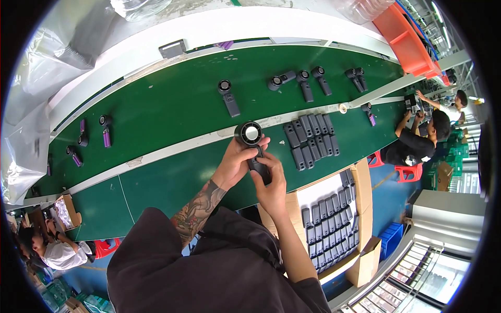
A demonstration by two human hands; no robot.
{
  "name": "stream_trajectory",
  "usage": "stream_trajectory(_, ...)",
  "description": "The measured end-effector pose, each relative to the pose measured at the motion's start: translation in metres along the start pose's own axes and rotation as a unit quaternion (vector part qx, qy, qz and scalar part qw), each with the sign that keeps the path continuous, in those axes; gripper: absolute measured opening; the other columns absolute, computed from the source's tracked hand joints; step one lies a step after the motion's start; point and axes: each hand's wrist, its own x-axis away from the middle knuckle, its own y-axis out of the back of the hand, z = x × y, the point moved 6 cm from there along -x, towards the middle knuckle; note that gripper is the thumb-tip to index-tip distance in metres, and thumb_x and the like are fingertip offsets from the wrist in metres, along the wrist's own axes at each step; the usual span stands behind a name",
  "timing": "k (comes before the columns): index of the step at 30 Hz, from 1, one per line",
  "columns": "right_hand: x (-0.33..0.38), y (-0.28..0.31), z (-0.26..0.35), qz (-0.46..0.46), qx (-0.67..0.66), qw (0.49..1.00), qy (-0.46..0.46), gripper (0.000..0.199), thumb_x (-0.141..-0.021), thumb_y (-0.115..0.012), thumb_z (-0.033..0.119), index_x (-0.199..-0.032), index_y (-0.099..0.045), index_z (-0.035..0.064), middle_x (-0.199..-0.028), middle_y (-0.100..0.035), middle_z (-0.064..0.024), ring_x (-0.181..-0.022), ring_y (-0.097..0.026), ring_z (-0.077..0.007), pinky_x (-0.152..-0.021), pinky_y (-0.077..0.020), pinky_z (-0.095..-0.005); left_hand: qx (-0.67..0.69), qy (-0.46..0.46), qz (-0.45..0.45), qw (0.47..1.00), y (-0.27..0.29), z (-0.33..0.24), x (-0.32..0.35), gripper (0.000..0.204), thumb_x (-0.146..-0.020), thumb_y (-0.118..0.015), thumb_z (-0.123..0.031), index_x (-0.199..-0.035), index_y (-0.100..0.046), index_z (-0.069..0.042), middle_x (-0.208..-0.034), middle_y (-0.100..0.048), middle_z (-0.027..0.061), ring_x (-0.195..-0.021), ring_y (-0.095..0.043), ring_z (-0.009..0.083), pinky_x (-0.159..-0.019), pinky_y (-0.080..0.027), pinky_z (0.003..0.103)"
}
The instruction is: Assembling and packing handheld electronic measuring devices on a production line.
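Note:
In front of me I hold a dark grey handheld fan (250, 133), its round head with a silver disc facing up. My left hand (233, 163) is closed around the neck, just below the head. My right hand (273, 189) grips the dark handle shell (259, 170) at the lower end, thumb and fingers on its sides. Whether the shell is fully seated on the fan cannot be made out. To the right of my hands, several dark handle shells (311, 136) lie in rows on the green bench (162, 182).
Beyond a pale rail, a green conveyor (172, 96) carries dark fans (228, 99) and fans with purple handles (106, 131). An open carton (365, 195) packed with handle shells stands at my right. An orange bin (409, 44) sits far right. Co-workers sit at both ends.

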Motion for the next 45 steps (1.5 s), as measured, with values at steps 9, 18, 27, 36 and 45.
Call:
stream_trajectory(9, -0.003, -0.004, -0.041, 0.163, 0.018, 0.975, -0.147, 0.045, -0.082, -0.070, 0.009, -0.121, -0.050, 0.0011, -0.095, -0.068, -0.0178, -0.072, -0.067, -0.0283, -0.065, -0.0531, -0.0363, -0.216, -0.053, 0.009, 0.975, -0.010, -0.002, 0.024, 0.054, -0.087, -0.061, 0.000, -0.138, -0.042, 0.000, -0.128, -0.058, 0.0153, -0.115, -0.059, 0.0214, -0.105, -0.043, 0.035)
stream_trajectory(18, 0.005, -0.040, -0.009, 0.214, 0.180, 0.960, 0.017, 0.036, -0.086, -0.069, 0.015, -0.113, -0.052, -0.0015, -0.080, -0.066, -0.0131, -0.065, -0.063, -0.0191, -0.059, -0.0510, -0.0319, -0.269, -0.026, -0.133, 0.953, 0.029, 0.007, 0.085, 0.049, -0.091, -0.064, -0.010, -0.135, -0.045, 0.001, -0.113, -0.063, 0.0126, -0.098, -0.063, 0.0198, -0.090, -0.051, 0.030)
stream_trajectory(27, -0.021, -0.126, -0.063, 0.422, -0.400, 0.746, -0.324, 0.036, -0.100, -0.061, 0.031, -0.119, -0.053, 0.0011, -0.084, -0.063, -0.0094, -0.051, -0.053, -0.0098, -0.045, -0.0385, -0.0199, -0.373, -0.031, -0.479, 0.794, 0.070, 0.045, 0.258, 0.031, -0.097, -0.057, -0.025, -0.118, -0.064, -0.003, -0.093, -0.068, 0.0066, -0.087, -0.064, 0.0165, -0.077, -0.050, 0.028)
stream_trajectory(36, -0.220, -0.201, -0.110, 0.451, -0.361, 0.778, -0.246, 0.034, -0.094, -0.069, 0.021, -0.113, -0.057, -0.0053, -0.107, -0.065, -0.0177, -0.069, -0.056, -0.0113, -0.059, -0.0461, -0.0182, -0.089, 0.063, -0.827, 0.551, 0.093, 0.315, 0.565, 0.029, -0.088, -0.053, -0.022, -0.098, -0.069, -0.001, -0.081, -0.070, 0.0088, -0.070, -0.065, 0.0192, -0.064, -0.051, 0.029)
stream_trajectory(45, -0.208, -0.192, -0.141, 0.351, -0.103, 0.930, -0.046, 0.035, -0.092, -0.057, 0.006, -0.126, -0.060, -0.0023, -0.118, -0.065, -0.0122, -0.105, -0.063, -0.0207, -0.095, -0.0502, -0.0295, -0.245, 0.264, -0.708, 0.608, 0.142, 0.477, 0.566, 0.037, -0.087, -0.049, -0.031, -0.098, -0.070, -0.003, -0.092, -0.071, 0.0156, -0.081, -0.065, 0.0362, -0.072, -0.051, 0.044)
